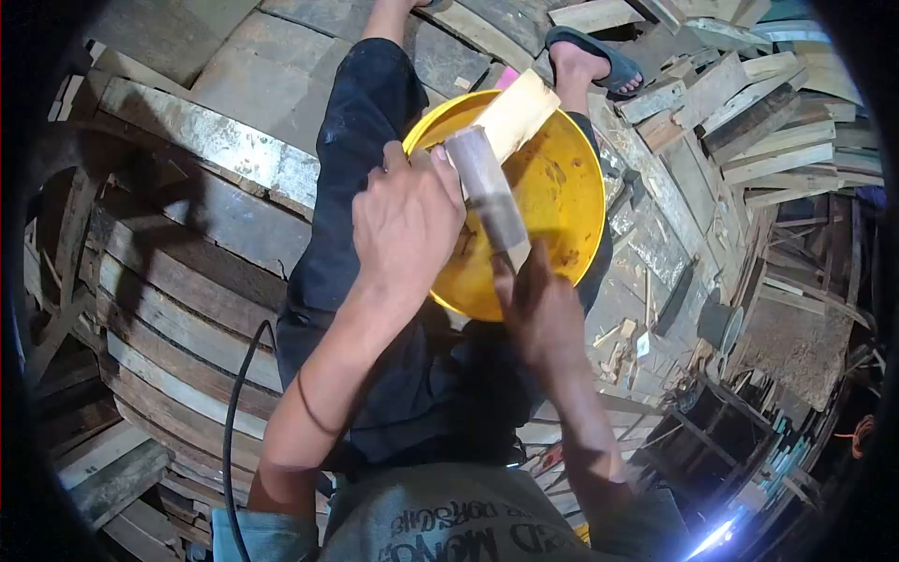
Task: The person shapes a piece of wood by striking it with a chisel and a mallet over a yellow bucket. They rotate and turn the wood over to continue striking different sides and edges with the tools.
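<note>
A yellow round basin (571,201) lies between the person's legs, with reddish-brown marks inside. My left hand (407,215) is at the basin's left rim, its fingers closed round one end of a greyish wooden block (487,185). At the block's lower end is my right hand (538,304), thumb and fingers closed on it; this hand is partly in shadow. A pale wooden block (520,114) rests across the basin's upper part, behind the greyish block. Whether the two blocks touch is unclear.
Stacked planks (187,290) lie at the left, with a black cable (231,450) in front. Cut wood pieces (777,140) are piled at the upper right. A sandalled foot (581,66) stands above the basin. Wood scraps (623,347) litter the floor at right.
</note>
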Demonstrator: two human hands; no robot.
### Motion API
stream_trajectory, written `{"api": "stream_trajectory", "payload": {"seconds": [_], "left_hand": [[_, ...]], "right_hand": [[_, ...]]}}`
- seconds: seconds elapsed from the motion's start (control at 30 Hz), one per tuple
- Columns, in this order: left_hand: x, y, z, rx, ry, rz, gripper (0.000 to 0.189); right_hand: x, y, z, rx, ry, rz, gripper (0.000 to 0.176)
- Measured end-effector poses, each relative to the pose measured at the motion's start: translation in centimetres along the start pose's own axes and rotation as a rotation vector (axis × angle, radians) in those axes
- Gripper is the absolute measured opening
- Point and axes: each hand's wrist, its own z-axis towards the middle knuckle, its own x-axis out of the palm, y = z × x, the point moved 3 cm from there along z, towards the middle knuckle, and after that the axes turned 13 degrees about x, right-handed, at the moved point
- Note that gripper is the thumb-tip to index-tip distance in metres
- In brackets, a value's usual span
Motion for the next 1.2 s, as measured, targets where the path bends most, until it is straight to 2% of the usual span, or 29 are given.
{"api": "stream_trajectory", "payload": {"seconds": [0.03, 0.07, 0.1, 0.13, 0.23, 0.27, 0.3, 0.37, 0.43, 0.47, 0.5, 0.6, 0.63, 0.67, 0.73, 0.8, 0.83, 0.9, 1.0, 1.03, 1.07, 1.13, 1.2], "left_hand": [[0.0, -0.2, -0.2, 0.007, 0.002, -0.004, 0.04], [0.0, -0.3, -0.2, 0.022, -0.001, 0.003, 0.04], [-0.2, -0.3, -0.2, 0.03, -0.008, 0.009, 0.039], [-0.6, -0.2, 0.0, 0.023, 0.006, -0.03, 0.04], [-0.6, 0.2, 0.2, 0.028, 0.018, -0.012, 0.039], [-0.7, 0.3, 0.2, -0.005, 0.045, -0.03, 0.042], [-0.6, 0.1, 0.2, -0.039, 0.073, -0.049, 0.044], [0.0, -0.2, -0.3, -0.037, 0.052, -0.05, 0.046], [-0.3, -0.4, 0.0, -0.05, 0.094, -0.011, 0.048], [-0.4, -0.3, -0.1, -0.026, 0.061, -0.014, 0.05], [-0.1, -0.2, -0.1, 0.036, -0.002, 0.045, 0.042], [-0.6, 0.2, 0.4, 0.004, 0.019, 0.014, 0.044], [-0.6, 0.2, 0.3, 0.004, 0.007, 0.013, 0.044], [-0.7, 0.0, 0.5, -0.032, 0.028, 0.021, 0.043], [0.2, 0.1, 0.1, 0.008, -0.011, 0.042, 0.042], [-0.2, -0.4, -0.5, 0.023, 0.001, 0.037, 0.043], [-0.2, -0.4, -0.3, 0.04, 0.0, 0.04, 0.044], [-0.1, -0.1, -0.2, 0.061, -0.004, 0.03, 0.045], [-0.6, 0.3, 0.4, 0.007, 0.022, 0.029, 0.044], [-0.5, 0.3, 0.3, 0.01, 0.021, 0.011, 0.044], [-0.1, 0.3, 0.4, 0.001, 0.023, 0.021, 0.043], [0.1, 0.0, 0.2, -0.007, -0.008, 0.019, 0.043], [-0.2, -0.4, -0.2, 0.03, -0.026, 0.021, 0.044]], "right_hand": [[-0.6, -0.5, 1.2, 0.052, -0.01, -0.092, 0.045], [-1.9, 0.9, 4.7, 0.206, 0.084, -0.097, 0.045], [-2.4, 0.3, 7.3, -0.047, -0.092, 0.095, 0.046], [-3.8, 1.5, 9.3, -0.076, -0.092, 0.25, 0.045], [-2.0, 1.6, 7.8, -0.068, -0.235, 0.12, 0.046], [-1.5, 1.6, 5.1, 0.06, -0.085, 0.102, 0.047], [-0.9, 1.1, 2.2, 0.105, 0.034, 0.063, 0.05], [-0.1, -0.4, 0.0, 0.1, 0.055, 0.05, 0.053], [-1.7, 0.0, 4.9, 0.179, 0.134, -0.056, 0.056], [-3.0, 0.6, 8.8, 0.062, 0.081, 0.094, 0.056], [-4.0, 0.8, 11.1, -0.064, 0.021, 0.239, 0.056], [-3.6, 1.8, 10.6, -0.025, -0.175, 0.117, 0.053], [-2.1, 0.6, 7.8, -0.049, -0.114, 0.13, 0.049], [-2.1, 1.5, 4.4, 0.2, 0.121, 0.017, 0.047], [0.6, -0.7, 1.2, -0.083, -0.133, 0.043, 0.047], [-1.4, -0.4, 1.9, 0.065, -0.001, 0.007, 0.05], [-2.4, 0.1, 5.5, 0.098, 0.027, 0.042, 0.051], [-3.5, 0.5, 12.5, 0.035, -0.109, 0.165, 0.053], [-3.7, 2.2, 9.5, 0.065, -0.088, 0.148, 0.049], [-2.3, 1.1, 6.2, 0.009, -0.055, 0.141, 0.047], [-2.6, 2.2, 3.1, 0.246, 0.213, 0.11, 0.047], [-0.3, 0.1, 1.0, -0.163, -0.141, -0.05, 0.038], [-2.0, 0.1, 4.4, 0.02, -0.02, -0.038, 0.038]]}}
